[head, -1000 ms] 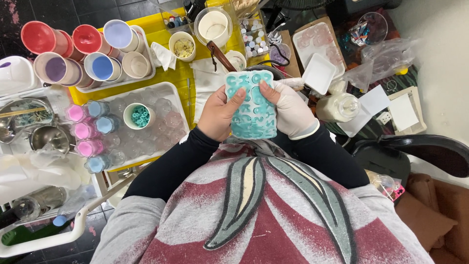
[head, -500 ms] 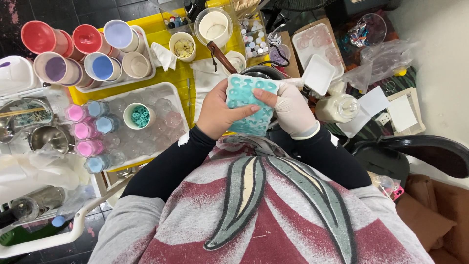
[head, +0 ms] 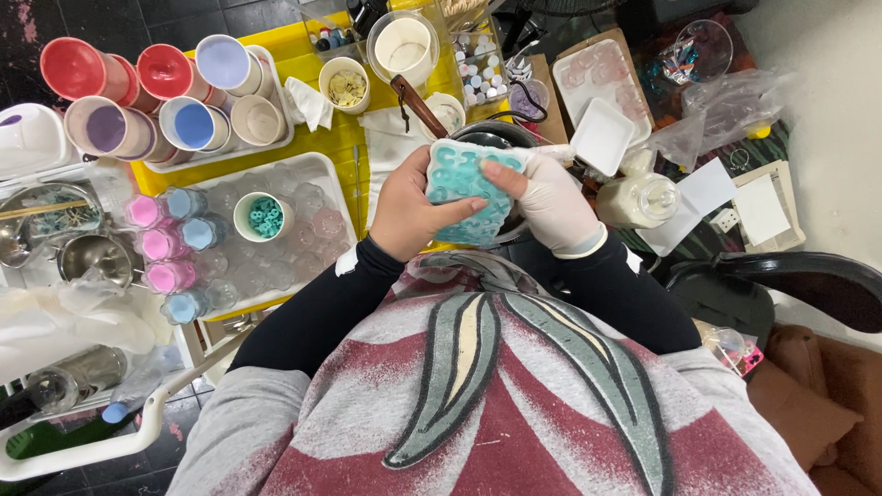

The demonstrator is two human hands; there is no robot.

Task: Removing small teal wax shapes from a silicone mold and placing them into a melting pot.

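Both hands hold a teal silicone mould (head: pixel 464 188) with round ring-shaped cavities, just above my lap. My left hand (head: pixel 413 213) is bare and grips the mould's left side, its thumb pressed on the face. My right hand (head: pixel 551 204) wears a white glove and holds the right edge, with a finger on the mould's upper cavities. The mould sits tilted over a dark bowl (head: pixel 501 138) behind it. A small white cup of teal rings (head: pixel 264 214) stands on a clear tray (head: pixel 312 174) to the left.
Coloured cups (head: pixel 152 92) crowd a white tray on the yellow table (head: pixel 317 138). Pink and blue small pots (head: pixel 165 243) line the clear tray's left edge. A white tub (head: pixel 401 46), a bottle (head: pixel 638 197), a pink mould (head: pixel 606 78) and paper squares lie beyond; metal bowls are at left.
The mould has tipped from upright and broad to lower and more tilted, and my gloved fingers have shifted onto its upper face.
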